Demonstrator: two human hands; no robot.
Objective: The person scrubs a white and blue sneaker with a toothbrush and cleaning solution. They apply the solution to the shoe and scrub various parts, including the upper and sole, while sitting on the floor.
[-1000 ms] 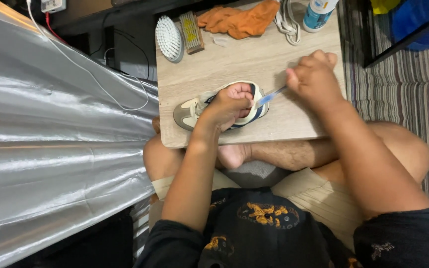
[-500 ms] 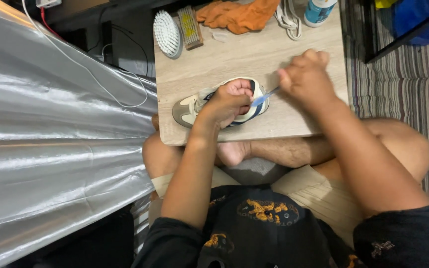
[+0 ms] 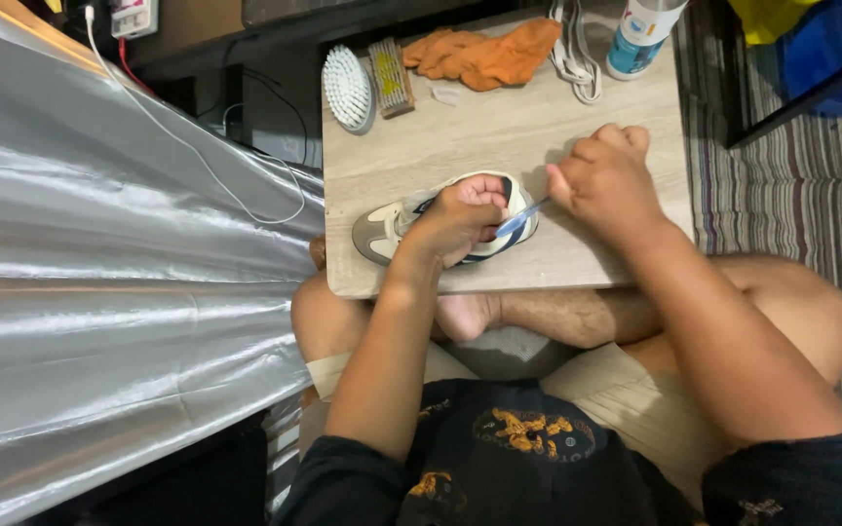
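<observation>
We press the sneaker (image 3: pixel 392 222) down on the worktop (image 3: pixel 440 146) with our left hand (image 3: pixel 460 219), fingers clamped on it so it stays steady, while our right hand (image 3: pixel 604 180), fingers closed together, holds a small blue brush (image 3: pixel 521 217) at its heel.

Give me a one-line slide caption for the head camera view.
Left hand steadies a sneaker on a small table while the right hand works a toothbrush against it.
</observation>
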